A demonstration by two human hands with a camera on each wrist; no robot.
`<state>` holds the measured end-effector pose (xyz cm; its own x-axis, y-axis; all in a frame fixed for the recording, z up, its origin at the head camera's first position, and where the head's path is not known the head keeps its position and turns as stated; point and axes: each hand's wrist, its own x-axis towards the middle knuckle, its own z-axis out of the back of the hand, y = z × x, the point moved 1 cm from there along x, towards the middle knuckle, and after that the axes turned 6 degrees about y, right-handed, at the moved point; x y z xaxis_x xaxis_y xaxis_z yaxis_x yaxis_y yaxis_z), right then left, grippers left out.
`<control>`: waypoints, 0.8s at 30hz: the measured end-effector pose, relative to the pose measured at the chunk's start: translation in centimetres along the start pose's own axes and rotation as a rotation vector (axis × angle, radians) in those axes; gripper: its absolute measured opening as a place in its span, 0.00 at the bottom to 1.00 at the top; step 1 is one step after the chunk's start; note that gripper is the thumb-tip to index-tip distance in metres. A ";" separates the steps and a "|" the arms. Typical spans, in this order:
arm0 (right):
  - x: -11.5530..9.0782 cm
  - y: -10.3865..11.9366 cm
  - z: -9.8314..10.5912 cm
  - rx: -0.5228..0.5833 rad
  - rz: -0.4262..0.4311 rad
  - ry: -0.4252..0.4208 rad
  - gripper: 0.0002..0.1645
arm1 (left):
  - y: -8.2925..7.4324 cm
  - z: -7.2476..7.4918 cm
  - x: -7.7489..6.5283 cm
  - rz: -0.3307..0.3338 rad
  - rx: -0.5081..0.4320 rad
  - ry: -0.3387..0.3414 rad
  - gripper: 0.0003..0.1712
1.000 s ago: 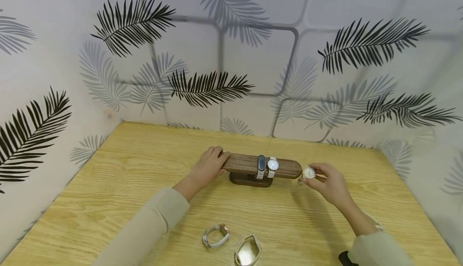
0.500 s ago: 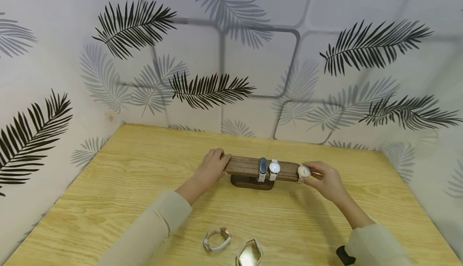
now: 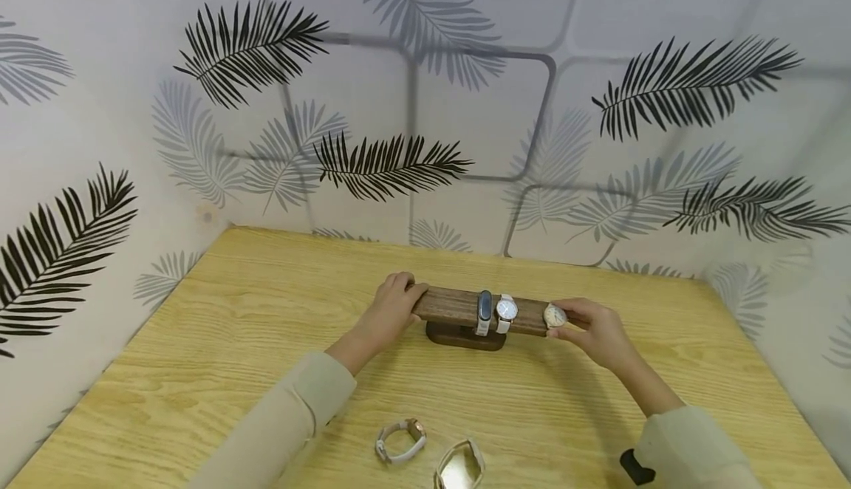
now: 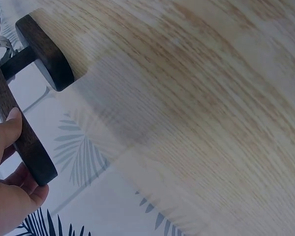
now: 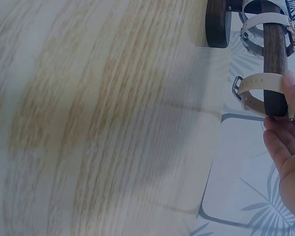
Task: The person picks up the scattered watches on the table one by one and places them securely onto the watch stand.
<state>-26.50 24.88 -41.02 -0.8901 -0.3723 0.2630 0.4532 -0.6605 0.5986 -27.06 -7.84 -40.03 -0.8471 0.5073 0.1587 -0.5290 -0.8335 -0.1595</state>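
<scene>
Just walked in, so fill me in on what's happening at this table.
A person is handling a wooden watch stand. The left hand grips one end of its bar, while the right hand holds a cream-strapped watch looped around the other end. Between the hands, a dark-faced band and a white-faced watch sit side by side on the bar. Nearer the person, a rose-gold watch and a pale looped band lie on the table.
</scene>
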 end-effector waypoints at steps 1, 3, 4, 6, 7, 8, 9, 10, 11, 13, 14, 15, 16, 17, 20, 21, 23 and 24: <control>0.0 -0.1 -0.1 -0.002 0.007 -0.007 0.26 | 0.0 0.0 0.0 0.001 0.004 0.001 0.27; 0.0 -0.2 -0.3 -0.013 0.016 -0.020 0.26 | 0.1 -0.1 0.1 0.000 0.006 0.006 0.27; 0.1 -0.2 -0.4 -0.011 0.024 -0.028 0.26 | 0.1 -0.1 0.1 -0.001 0.005 0.008 0.27; 0.1 -0.1 -0.5 -0.011 0.040 -0.037 0.25 | 0.1 -0.1 0.1 -0.003 0.007 0.013 0.27; 0.2 -0.1 -0.6 -0.011 0.053 -0.039 0.25 | 0.1 -0.2 0.1 -0.002 0.009 0.016 0.27; 0.3 0.0 -0.7 -0.011 0.064 -0.039 0.25 | 0.0 -0.2 0.2 -0.001 0.012 0.017 0.27; 0.4 0.0 -0.7 -0.013 0.074 -0.039 0.25 | 0.0 -0.2 0.2 0.000 0.014 0.017 0.27; 0.4 0.1 -0.8 -0.015 0.082 -0.038 0.25 | 0.0 -0.2 0.2 0.001 0.018 0.017 0.27; 0.5 0.2 -0.8 -0.018 0.086 -0.037 0.25 | 0.0 -0.2 0.2 0.002 0.021 0.017 0.27; 0.6 0.3 -1.0 -0.026 0.100 -0.045 0.26 | -0.1 -0.2 0.2 0.005 0.019 0.018 0.27; 0.6 0.3 -1.1 -0.029 0.107 -0.055 0.26 | -0.1 -0.2 0.2 0.005 0.019 0.017 0.27; 0.6 0.3 -1.2 -0.036 0.115 -0.066 0.26 | -0.1 -0.2 0.2 0.005 0.018 0.016 0.27; 0.7 0.3 -1.3 -0.041 0.125 -0.079 0.27 | -0.1 -0.1 0.2 0.006 0.017 0.016 0.27; 0.7 0.3 -1.4 -0.046 0.135 -0.092 0.27 | -0.1 -0.1 0.2 0.006 0.015 0.016 0.28; 0.8 0.4 -1.8 -0.066 0.169 -0.134 0.28 | 0.0 0.0 0.1 0.009 0.019 0.018 0.28; 0.8 0.5 -1.9 -0.070 0.174 -0.144 0.28 | 0.0 0.1 0.1 0.012 0.021 0.021 0.28; 0.8 0.6 -2.1 -0.076 0.184 -0.161 0.28 | 0.0 0.1 0.1 0.015 0.025 0.025 0.28; 0.8 0.7 -2.2 -0.088 0.190 -0.172 0.28 | 0.0 0.1 0.1 0.016 0.027 0.027 0.28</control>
<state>-26.82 22.70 -42.08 -0.7804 -0.3841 0.4933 0.6090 -0.6460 0.4603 -27.11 -7.83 -39.92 -0.8566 0.4993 0.1298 -0.5142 -0.8470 -0.1352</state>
